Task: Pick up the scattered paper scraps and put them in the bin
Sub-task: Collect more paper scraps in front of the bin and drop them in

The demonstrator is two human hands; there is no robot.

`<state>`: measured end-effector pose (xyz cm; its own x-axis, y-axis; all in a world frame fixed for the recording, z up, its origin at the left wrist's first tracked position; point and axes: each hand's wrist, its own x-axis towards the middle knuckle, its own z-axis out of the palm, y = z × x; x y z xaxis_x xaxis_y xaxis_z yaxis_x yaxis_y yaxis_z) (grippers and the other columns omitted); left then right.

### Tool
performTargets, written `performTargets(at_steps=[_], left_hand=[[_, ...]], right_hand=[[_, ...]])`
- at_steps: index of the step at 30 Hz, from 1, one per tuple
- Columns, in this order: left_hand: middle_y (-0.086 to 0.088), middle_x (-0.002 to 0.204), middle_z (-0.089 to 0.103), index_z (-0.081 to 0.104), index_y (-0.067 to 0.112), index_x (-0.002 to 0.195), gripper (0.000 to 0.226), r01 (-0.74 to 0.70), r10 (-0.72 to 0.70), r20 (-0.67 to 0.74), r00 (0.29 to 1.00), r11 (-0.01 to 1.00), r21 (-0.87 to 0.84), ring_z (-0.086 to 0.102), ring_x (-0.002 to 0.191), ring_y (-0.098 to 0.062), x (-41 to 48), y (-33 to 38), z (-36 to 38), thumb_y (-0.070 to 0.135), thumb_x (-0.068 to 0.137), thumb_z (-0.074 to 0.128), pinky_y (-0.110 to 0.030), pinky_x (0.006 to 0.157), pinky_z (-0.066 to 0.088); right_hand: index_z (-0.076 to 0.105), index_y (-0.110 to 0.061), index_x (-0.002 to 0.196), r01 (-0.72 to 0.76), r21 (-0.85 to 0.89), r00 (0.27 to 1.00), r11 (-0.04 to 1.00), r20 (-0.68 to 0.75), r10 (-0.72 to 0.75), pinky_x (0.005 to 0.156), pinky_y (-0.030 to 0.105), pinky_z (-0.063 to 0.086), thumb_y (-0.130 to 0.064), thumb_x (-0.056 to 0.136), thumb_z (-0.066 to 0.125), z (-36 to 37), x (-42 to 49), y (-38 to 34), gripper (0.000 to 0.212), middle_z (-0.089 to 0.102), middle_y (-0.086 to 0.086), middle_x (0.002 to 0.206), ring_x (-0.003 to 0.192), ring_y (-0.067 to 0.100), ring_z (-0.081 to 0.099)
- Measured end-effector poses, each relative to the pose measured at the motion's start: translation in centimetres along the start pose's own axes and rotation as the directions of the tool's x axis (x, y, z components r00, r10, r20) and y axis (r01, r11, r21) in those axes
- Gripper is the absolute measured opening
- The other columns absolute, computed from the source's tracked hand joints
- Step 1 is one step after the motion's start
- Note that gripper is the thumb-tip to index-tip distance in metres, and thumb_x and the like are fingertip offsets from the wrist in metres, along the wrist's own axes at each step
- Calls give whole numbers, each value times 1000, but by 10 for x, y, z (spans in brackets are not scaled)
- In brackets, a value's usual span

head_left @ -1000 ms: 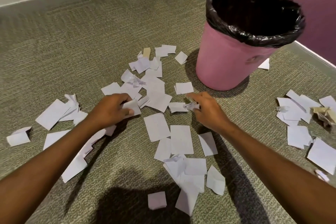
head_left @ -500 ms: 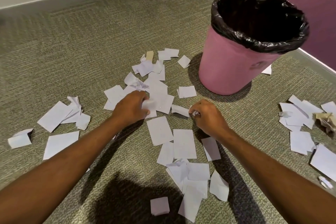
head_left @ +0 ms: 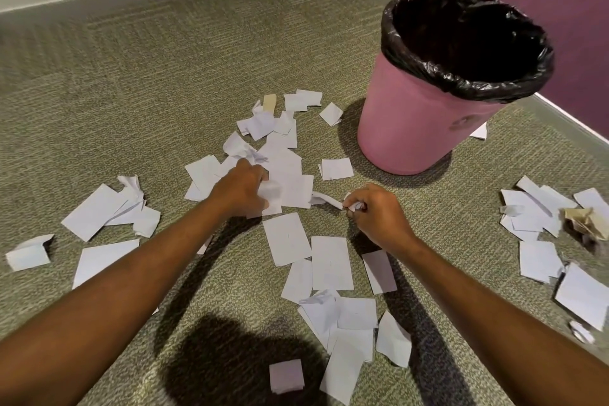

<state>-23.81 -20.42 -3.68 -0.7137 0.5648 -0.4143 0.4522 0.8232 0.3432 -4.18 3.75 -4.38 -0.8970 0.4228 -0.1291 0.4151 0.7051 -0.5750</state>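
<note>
Barely begun, I judge: nearly all the scraps (head_left: 290, 237) lie scattered on the carpet (head_left: 148, 76), in the middle, to the left, and in a cluster at the right beside a crumpled brown piece (head_left: 585, 219). Among the middle ones the left hand (head_left: 242, 189) curls round a white scrap, while the right hand (head_left: 375, 214) pinches a crumpled one. Beyond them the bin (head_left: 412, 128) stands upright with a black liner (head_left: 461, 82) over its rim; its inside is too dark to tell what it holds
</note>
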Motion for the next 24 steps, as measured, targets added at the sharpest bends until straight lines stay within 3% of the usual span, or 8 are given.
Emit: performTargets(at_steps=[3, 7, 9, 13, 17, 21, 24], left_hand=[[-9, 131, 47, 56, 21, 129, 45, -18, 18, -67, 998, 1000, 4, 55, 120, -33, -3, 0, 5, 26, 89, 76, -42, 91, 51], [-8, 121, 60, 61, 18, 122, 33, -18, 17, -139, 990, 1000, -4, 57, 120, -35, -10, 3, 8, 20, 91, 70, -41, 87, 53], [-8, 109, 66, 60, 17, 115, 27, -15, 15, -159, 987, 1000, 0, 62, 111, -35, -14, 4, 8, 20, 90, 69, -41, 78, 54], [-7, 106, 63, 53, 19, 124, 33, -30, 24, -163, 986, 999, -35, 59, 103, -33, -23, 3, 2, 23, 95, 70, -38, 72, 46], [-4, 94, 55, 49, 17, 112, 25, -68, 52, -175, 983, 994, -88, 56, 91, -30, -35, 1, -16, 18, 97, 69, -36, 66, 35], [-5, 93, 59, 51, 19, 105, 24, -64, 27, -221, 975, 984, -165, 60, 88, -29, -48, 5, -43, 16, 97, 74, -37, 66, 43], [-2, 96, 61, 56, 22, 111, 24, -89, 33, -253, 967, 973, -214, 58, 87, -22, -56, 14, -66, 16, 98, 75, -34, 67, 43]], right_hand=[[82, -20, 100, -55, 61, 998, 997, -28, 57, 44, 17, 38, 1, 93, 78, -2, 0, -1, 22, 69, -3, 103, 61, 8, 54], [82, -23, 96, -161, 143, 986, 976, -26, 167, 40, 18, 35, -3, 93, 80, -5, -1, -5, 20, 70, -5, 88, 53, 9, 49], [82, -23, 95, -200, 193, 978, 961, -23, 208, 40, 13, 35, -7, 91, 83, -7, -3, -8, 17, 71, -4, 88, 53, 7, 50], [82, -23, 95, -256, 289, 962, 922, -16, 272, 43, 10, 37, -8, 90, 85, -13, -7, -13, 17, 70, -8, 88, 59, 7, 53], [82, -29, 95, -273, 366, 956, 889, -2, 295, 59, 31, 51, -11, 89, 86, -19, -10, -15, 20, 76, -3, 84, 68, 19, 63], [81, -27, 98, -244, 460, 961, 854, -4, 277, 57, 27, 49, -11, 91, 84, -33, -11, -28, 18, 75, -5, 77, 66, 15, 63], [82, -24, 95, -203, 532, 968, 822, -16, 249, 68, 42, 62, -9, 89, 85, -44, -8, -43, 16, 76, -2, 75, 68, 15, 69]])
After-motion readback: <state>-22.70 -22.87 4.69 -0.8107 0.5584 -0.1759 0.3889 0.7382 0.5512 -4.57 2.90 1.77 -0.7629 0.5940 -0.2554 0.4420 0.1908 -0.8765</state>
